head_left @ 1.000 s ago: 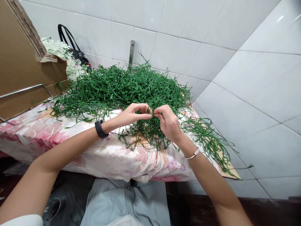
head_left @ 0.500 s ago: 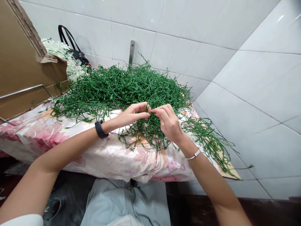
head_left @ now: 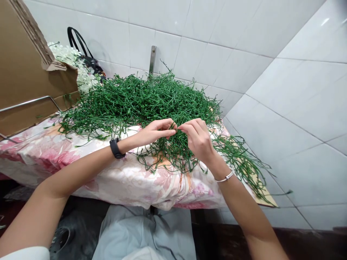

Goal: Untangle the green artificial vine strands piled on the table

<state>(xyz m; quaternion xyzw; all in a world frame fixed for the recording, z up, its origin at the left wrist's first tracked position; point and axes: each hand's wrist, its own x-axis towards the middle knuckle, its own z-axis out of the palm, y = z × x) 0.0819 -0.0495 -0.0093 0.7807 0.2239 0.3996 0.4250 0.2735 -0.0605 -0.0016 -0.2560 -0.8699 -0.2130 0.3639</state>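
Note:
A large tangled heap of thin green artificial stems lies along the table against the wall. In front of it, my left hand is closed in a pinch on a green stem, part of which shows between thumb and fingers. My right hand meets it fingertip to fingertip, pinched at the same stem; its exact hold is too small to make out. Below both hands, more loose stems spill onto the cloth. To the right, a sparser bundle of stems hangs over a board at the table's end.
A floral cloth covers the table. At the left stand a cardboard box and a bent metal rod. White flowers and a black-handled bag are behind. Tiled walls close off the back and right.
Both hands have shifted slightly to the right, still pinched together at the green stem. The heap looks the same.

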